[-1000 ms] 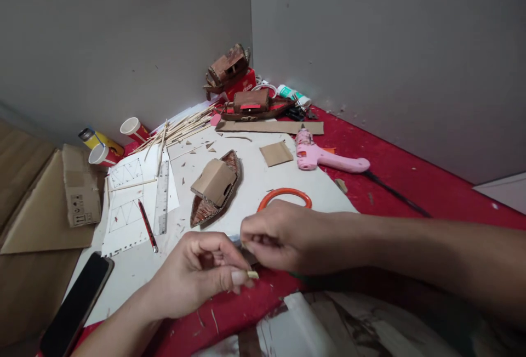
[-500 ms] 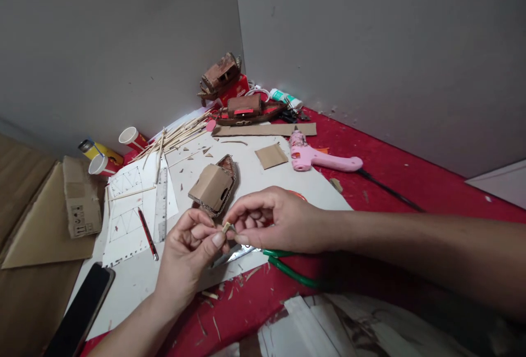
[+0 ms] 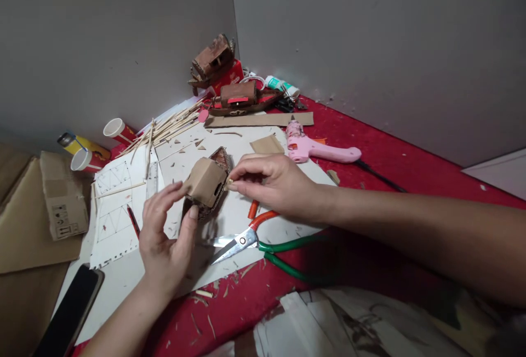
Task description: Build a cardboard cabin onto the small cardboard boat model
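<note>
A small cardboard model boat (image 3: 205,181) with a curved cabin roof lies on the white sheet between my hands. At its near left end, my left hand (image 3: 166,236) is open, thumb and fingers spread on either side of the boat's corner; whether they touch it I cannot tell. My right hand (image 3: 273,181) is closed in a pinch on a tiny pale cardboard piece (image 3: 229,182), held close beside the boat's right side. Below the right hand lie scissors (image 3: 242,241) with green and orange handles, blades pointing left.
A pink glue gun (image 3: 316,147) rests at the right, its cord trailing away. Behind stand brown model boats (image 3: 238,96), thin sticks (image 3: 172,124) and a cardboard strip (image 3: 263,119). Paper cups (image 3: 117,129), a drawing sheet (image 3: 117,203) and a phone (image 3: 69,307) are leftward.
My hands have moved apart. The left has let go of the small piece and opened toward the boat; the right has carried the piece up to the boat's side, uncovering the scissors.
</note>
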`<state>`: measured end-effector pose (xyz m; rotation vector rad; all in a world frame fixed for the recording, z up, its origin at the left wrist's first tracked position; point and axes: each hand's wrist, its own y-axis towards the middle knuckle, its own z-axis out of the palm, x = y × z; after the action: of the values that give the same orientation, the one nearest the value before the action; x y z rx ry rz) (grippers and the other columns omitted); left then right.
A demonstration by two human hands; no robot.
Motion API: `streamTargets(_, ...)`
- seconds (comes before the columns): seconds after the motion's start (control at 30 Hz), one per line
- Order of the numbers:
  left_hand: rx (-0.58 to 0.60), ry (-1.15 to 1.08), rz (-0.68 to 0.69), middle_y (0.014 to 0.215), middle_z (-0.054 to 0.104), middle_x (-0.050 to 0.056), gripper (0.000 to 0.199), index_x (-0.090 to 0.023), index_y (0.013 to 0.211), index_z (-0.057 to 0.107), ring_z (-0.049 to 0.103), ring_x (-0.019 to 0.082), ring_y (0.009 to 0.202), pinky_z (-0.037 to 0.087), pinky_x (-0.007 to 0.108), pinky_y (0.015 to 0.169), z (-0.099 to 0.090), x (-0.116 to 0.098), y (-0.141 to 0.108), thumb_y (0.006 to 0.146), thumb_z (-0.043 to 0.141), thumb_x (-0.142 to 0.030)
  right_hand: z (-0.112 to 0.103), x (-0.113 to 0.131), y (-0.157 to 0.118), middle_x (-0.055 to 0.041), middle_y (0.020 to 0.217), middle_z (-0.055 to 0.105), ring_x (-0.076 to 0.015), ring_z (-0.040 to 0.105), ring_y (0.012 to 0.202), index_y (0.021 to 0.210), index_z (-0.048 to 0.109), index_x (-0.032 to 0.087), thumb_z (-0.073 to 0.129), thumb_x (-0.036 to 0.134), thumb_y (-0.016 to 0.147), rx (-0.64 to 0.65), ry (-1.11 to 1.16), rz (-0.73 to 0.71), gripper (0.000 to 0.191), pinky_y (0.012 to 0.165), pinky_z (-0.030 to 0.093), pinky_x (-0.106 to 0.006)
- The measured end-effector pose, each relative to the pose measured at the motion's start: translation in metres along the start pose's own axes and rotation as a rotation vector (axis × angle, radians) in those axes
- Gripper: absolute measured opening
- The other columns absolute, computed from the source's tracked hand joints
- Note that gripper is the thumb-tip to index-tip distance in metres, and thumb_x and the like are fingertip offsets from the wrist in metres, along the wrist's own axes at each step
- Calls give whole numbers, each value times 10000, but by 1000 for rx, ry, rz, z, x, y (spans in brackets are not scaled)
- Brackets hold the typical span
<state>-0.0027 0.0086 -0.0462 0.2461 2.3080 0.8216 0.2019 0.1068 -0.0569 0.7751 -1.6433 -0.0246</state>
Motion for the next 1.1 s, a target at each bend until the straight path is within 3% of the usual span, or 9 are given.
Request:
streamTargets(0.13,129,202,69,1413,542,147,555,-225,1347,537,456,290,1353,350,510,1127,9,18,5,826,727,-249,6,-12,1,2,713,607,-94,543,639,817,706,129,650,140,852,45,-110,-92,66,600,418,-214)
streamTargets(0.33,237,158,-55,1470,491,157,679,-225,1443,434,438,292,1379,366,492,1132,17,23,3,838,718,-347,12,-23,4,-27,750,654,-112,585,677,843,717,118,657,142,862,38,-191,-156,67,638,443,-220)
streamTargets(0.6,239,86,-99,1418,536,129,678,-232,1435,435,516,270,1298,424,441,1089,21,21,4,832,727,-333,15,-30,3,-51,799,704,-141,631,747,858,718,136,626,175,901,59,-293,-263,109,698,468,-238)
streamTargets(1.1,222,58,-112,1381,559,106,661,-253,1413,460,535,267,1260,438,432,1064,23,20,4,819,740,-326,14,-31,3,-54,818,710,-150,636,754,873,718,147,609,193,911,72,-357,-250,125,698,466,-247)
